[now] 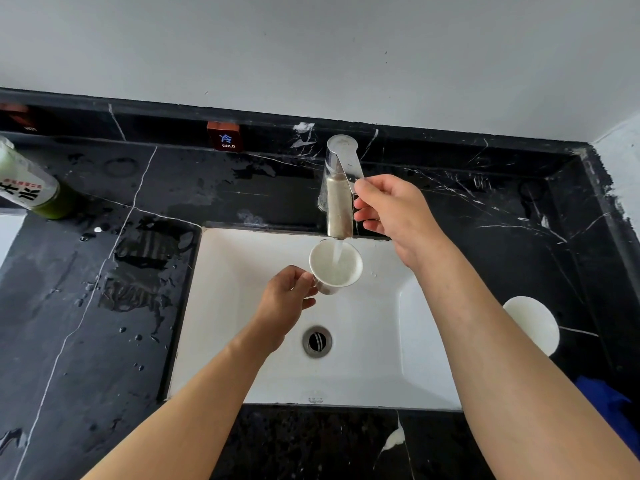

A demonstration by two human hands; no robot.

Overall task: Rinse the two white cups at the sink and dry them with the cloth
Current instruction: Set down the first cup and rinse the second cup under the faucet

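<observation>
Black marble countertop [104, 375] with white veins is carrying everything, white rectangular sink basin [235, 341] sitting sunk into it. Water puddles [138, 271] and droplets are lying on the left stretch beside the basin. Green bottle [31, 185] with a white label is lying tipped at far left. Chrome faucet [339, 188] is standing on the back strip behind the basin. Second white cup [533, 323] is sitting on the right stretch, just beside the basin edge. Blue cloth [609, 410] is lying near the right front corner (partly cut off by the frame).
</observation>
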